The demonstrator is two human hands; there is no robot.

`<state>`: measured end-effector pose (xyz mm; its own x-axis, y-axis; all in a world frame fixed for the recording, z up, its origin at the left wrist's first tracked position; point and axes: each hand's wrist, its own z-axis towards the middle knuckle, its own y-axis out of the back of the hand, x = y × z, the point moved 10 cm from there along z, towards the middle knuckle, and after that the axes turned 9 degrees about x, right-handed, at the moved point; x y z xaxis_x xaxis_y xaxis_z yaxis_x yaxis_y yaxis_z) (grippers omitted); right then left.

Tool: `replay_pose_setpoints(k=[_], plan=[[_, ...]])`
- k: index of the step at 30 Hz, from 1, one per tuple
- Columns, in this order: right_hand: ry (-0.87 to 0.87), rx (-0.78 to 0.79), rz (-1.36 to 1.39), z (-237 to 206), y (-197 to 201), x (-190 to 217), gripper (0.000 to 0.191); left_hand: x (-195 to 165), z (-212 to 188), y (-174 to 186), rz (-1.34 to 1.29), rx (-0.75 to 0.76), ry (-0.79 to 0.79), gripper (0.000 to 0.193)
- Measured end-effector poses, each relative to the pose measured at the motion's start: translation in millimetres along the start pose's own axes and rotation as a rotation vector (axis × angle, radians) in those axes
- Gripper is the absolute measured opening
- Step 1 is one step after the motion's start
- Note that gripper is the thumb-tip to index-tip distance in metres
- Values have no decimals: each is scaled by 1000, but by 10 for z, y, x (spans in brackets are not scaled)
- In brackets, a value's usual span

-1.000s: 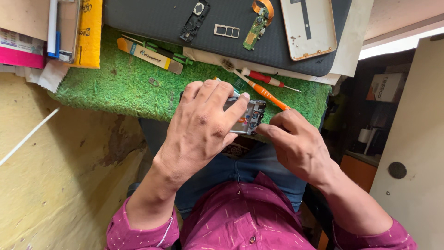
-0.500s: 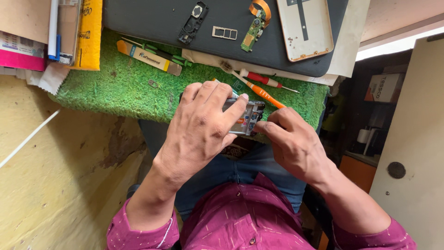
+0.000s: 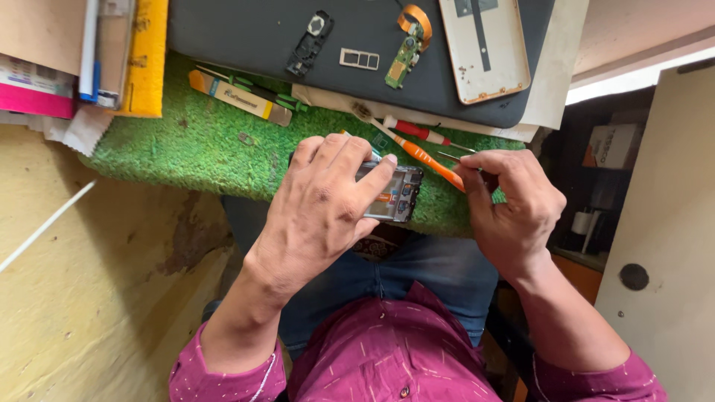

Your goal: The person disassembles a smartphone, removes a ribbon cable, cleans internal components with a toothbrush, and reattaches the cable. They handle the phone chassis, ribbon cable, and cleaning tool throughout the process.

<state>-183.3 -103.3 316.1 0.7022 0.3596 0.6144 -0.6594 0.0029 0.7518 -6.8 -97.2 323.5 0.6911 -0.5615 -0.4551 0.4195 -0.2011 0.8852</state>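
Observation:
My left hand (image 3: 324, 205) grips an opened phone (image 3: 393, 195) with its inner boards showing, held at the front edge of a green turf mat (image 3: 186, 149). To its right, my right hand (image 3: 510, 201) is clear of the phone. Its thumb and fingers pinch a thin metal tool (image 3: 449, 155) whose tip points left. An orange screwdriver (image 3: 424, 158) lies on the turf between the two hands, just beyond the phone.
Behind the turf a dark grey mat (image 3: 246, 30) carries a phone back cover (image 3: 484, 48), a green circuit board with orange flex (image 3: 404, 52), a small frame (image 3: 360, 58) and a black part (image 3: 309, 43). A red screwdriver (image 3: 417, 132) and yellow-green tools (image 3: 238, 93) lie on the turf. Books (image 3: 74, 59) are stacked at the far left.
My right hand has drawn away from the phone to the right, still pinching the thin tool. The left hand keeps the phone in the same place.

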Motion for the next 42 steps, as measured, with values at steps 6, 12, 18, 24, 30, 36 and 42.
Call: replay_pose_setpoints(k=[6,12,18,24,30,36,42], plan=[[78,-5,-105,16,12,147,18,-12,15,31,-22,24,20,66],[167,185,-244,17,-178,214,29,1,13,58,-45,30,40,71],[70,95,-215,-81,129,105,13,32,-34,160,-18,-7,71,72],[-110,545,-51,-103,141,-221,33,56,-79,185,-31,-13,75,71],[-24,427,-167,-67,158,-175,34,75,-70,174,-46,3,76,69],[107,459,-22,-68,148,-103,36,82,-71,164,-53,4,75,70],[96,242,-180,-13,294,-165,31,88,-71,165,-70,9,73,70]])
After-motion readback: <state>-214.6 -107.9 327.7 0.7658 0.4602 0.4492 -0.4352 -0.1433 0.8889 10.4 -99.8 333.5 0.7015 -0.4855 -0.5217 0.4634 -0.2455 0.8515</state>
